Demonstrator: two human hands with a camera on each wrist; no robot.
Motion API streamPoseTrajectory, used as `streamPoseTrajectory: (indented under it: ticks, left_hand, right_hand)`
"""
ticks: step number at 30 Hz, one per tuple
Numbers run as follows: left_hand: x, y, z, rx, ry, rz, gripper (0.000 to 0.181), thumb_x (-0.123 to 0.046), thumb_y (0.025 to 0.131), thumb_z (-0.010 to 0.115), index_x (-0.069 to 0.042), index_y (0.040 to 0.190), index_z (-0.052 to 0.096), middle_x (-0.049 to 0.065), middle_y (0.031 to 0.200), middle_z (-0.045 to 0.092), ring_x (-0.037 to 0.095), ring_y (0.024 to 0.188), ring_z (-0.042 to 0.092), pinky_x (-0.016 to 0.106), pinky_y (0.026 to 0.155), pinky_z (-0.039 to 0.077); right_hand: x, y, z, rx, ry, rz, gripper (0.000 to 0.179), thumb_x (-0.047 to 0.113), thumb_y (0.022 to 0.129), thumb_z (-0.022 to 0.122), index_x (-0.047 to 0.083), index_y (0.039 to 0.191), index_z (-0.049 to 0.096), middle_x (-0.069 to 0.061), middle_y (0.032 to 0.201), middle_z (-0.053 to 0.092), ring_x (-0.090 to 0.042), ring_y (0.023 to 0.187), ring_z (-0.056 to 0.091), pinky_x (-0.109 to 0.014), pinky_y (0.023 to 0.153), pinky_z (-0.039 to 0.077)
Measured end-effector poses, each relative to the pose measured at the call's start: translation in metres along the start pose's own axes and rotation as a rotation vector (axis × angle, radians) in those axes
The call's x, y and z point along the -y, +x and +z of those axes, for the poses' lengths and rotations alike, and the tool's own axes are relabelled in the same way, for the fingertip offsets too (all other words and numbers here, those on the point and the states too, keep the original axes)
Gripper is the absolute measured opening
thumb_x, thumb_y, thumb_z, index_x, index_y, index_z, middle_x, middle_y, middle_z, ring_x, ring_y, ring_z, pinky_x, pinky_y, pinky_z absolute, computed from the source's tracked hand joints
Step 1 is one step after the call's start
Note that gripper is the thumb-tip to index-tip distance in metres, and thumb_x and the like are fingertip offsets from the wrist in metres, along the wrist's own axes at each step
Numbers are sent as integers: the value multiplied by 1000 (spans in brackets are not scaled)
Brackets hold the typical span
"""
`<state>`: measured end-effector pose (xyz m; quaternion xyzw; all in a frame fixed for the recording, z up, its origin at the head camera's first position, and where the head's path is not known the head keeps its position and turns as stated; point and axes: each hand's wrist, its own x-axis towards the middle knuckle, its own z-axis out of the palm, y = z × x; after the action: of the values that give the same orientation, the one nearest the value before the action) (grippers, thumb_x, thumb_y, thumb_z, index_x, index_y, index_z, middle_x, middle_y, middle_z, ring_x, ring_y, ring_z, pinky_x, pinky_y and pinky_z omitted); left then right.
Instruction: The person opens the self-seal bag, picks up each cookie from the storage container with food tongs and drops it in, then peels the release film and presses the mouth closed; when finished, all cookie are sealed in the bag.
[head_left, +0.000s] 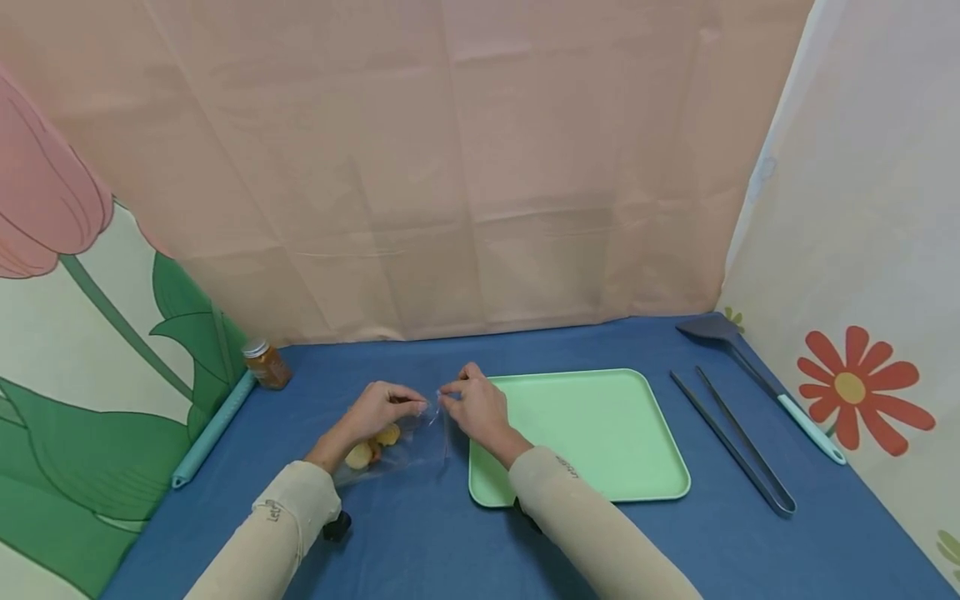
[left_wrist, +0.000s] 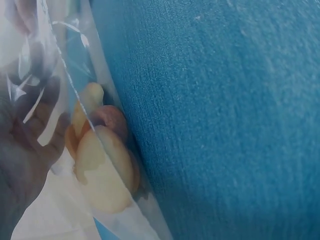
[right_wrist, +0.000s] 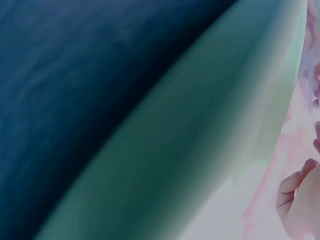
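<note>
A clear plastic bag (head_left: 426, 452) lies over the blue cloth, left of the pale green tray (head_left: 577, 433). My left hand (head_left: 381, 410) pinches its upper edge between thumb and fingers. Close beside it, my right hand (head_left: 482, 408) pinches the same edge, its forearm crossing the tray's left side. Inside the bag, the left wrist view shows several pale yellow, rounded food pieces (left_wrist: 104, 170) and a reddish-brown one (left_wrist: 112, 120). In the right wrist view, the tray's edge (right_wrist: 165, 135) fills the middle, with the right hand (right_wrist: 300, 200) at the lower right.
Black-armed metal tongs (head_left: 738, 442) lie right of the tray. Beyond them rests a dark spatula (head_left: 750, 367) with a pale blue handle. At the back left stands a jar (head_left: 268, 367) of orange-brown contents, near a light blue roll (head_left: 213, 433).
</note>
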<state>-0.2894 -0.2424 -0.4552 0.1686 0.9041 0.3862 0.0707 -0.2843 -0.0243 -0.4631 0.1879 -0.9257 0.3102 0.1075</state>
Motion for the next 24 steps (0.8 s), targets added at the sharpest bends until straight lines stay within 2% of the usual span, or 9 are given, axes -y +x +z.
streamPoseTrajectory:
  ticks: [6, 10, 13, 19, 24]
  left_hand:
    - [0, 0, -1, 7, -11, -8, 22, -32, 97, 68, -19, 112, 78, 0, 111, 76, 14, 95, 71, 37, 82, 58]
    - [1, 0, 1, 22, -19, 1, 22, -33, 97, 68, -19, 111, 79, 1, 111, 76, 16, 97, 71, 38, 84, 59]
    - [1, 0, 1, 27, -13, 11, 23, -34, 97, 68, -19, 111, 79, 1, 111, 76, 16, 98, 71, 38, 85, 58]
    - [0, 0, -1, 16, 1, 24, 24, -33, 97, 67, -18, 111, 79, -1, 111, 76, 13, 96, 70, 35, 83, 58]
    - [-1, -1, -2, 15, 6, 39, 25, -32, 98, 66, -16, 114, 78, 0, 110, 75, 12, 95, 70, 34, 82, 58]
  right_hand:
    - [1, 0, -2, 12, -60, -62, 25, 38, 95, 70, 23, 113, 79, 0, 101, 55, -4, 59, 45, -20, 46, 36]
    - [2, 1, -1, 33, -88, -69, 25, 39, 95, 69, 24, 113, 79, 1, 104, 56, -3, 60, 46, -19, 46, 37]
    - [2, 1, 0, 44, -89, -67, 24, 39, 95, 69, 24, 112, 79, 2, 104, 55, -4, 61, 46, -19, 46, 37]
    - [2, 2, 1, 16, -104, -84, 17, 33, 96, 69, 24, 103, 81, 3, 102, 56, -4, 64, 49, -18, 48, 37]
    - [0, 1, 1, 9, -97, -113, 18, 29, 99, 66, 22, 105, 81, 2, 104, 57, -6, 67, 52, -18, 47, 37]
